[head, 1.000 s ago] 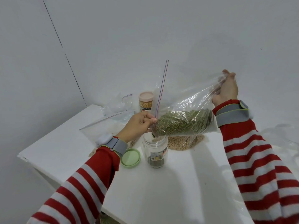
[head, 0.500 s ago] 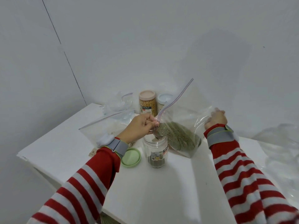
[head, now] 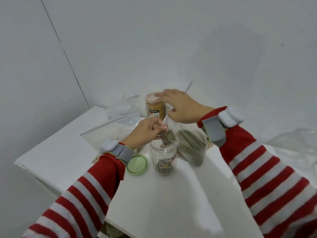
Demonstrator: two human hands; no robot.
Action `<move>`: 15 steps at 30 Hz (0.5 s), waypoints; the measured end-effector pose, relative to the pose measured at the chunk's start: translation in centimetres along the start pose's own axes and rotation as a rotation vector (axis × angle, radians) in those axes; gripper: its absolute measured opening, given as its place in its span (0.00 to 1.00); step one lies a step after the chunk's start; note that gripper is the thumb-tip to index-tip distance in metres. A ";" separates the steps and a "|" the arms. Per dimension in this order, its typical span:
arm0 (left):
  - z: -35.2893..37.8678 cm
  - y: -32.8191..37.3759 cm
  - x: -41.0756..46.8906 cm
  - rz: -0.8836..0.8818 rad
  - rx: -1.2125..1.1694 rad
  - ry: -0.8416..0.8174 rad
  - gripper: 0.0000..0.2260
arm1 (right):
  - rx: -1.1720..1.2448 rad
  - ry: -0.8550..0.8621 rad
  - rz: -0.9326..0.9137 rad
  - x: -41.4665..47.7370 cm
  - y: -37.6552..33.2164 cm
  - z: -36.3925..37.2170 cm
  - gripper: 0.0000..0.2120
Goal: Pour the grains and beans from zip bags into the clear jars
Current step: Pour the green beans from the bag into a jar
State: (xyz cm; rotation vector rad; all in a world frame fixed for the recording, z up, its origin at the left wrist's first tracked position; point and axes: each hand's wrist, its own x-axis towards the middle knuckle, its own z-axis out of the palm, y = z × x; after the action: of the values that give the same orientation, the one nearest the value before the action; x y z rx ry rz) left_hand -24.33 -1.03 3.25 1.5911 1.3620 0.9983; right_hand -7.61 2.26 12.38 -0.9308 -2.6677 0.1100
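Note:
A clear jar (head: pixel 164 158) stands open on the white table (head: pixel 159 200), a shallow layer of green beans in its bottom. A zip bag of green beans (head: pixel 190 146) rests on the table just right of the jar, its open corner drooping over the jar's mouth. My left hand (head: pixel 147 132) pinches that corner at the zip edge right above the jar. My right hand (head: pixel 180 107) hovers over the bag's top, fingers spread and loosely curved, thumb by the zip edge; whether it touches the bag is unclear.
The jar's green lid (head: pixel 137 164) lies flat left of it. A peach-lidded jar of yellow kernels (head: pixel 154 107) stands behind. Other zip bags (head: pixel 111 129) lie at the back left, and crumpled clear plastic (head: pixel 298 146) at the far right. The table's edges run near left and front.
My right hand let go of the bag's far end and swung left and up over the bag top. The bag sank to the table; my left hand kept its pinch.

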 end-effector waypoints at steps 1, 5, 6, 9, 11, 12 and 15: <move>-0.1 0.1 -0.1 -0.001 0.005 -0.008 0.02 | -0.138 -0.145 0.006 0.4 -0.5 0.8 0.26; -0.1 0.4 -0.3 -0.006 -0.016 0.024 0.05 | -0.442 -0.346 0.101 1.1 0.0 2.7 0.16; 0.0 0.5 -0.5 -0.007 -0.038 0.037 0.03 | -0.472 -0.324 0.099 1.2 0.4 2.7 0.14; 0.2 0.4 -1.2 0.025 -0.031 0.082 0.08 | -0.456 -0.285 0.075 1.1 1.2 2.1 0.11; 0.0 0.2 -1.7 0.097 0.114 0.100 0.12 | -0.415 -0.294 0.074 0.9 1.5 2.0 0.12; -0.2 0.3 -2.0 0.130 0.190 0.105 0.13 | -0.401 -0.296 0.077 0.9 1.5 1.9 0.12; -0.4 0.2 -2.5 0.182 0.481 0.104 0.17 | -0.374 -0.294 0.082 1.0 1.7 2.0 0.10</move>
State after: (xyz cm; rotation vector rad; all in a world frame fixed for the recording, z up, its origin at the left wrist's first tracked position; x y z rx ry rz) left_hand -24.89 -3.48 3.45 2.0715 1.6387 0.9111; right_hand -7.98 4.27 10.48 -1.2202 -2.9819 -0.2647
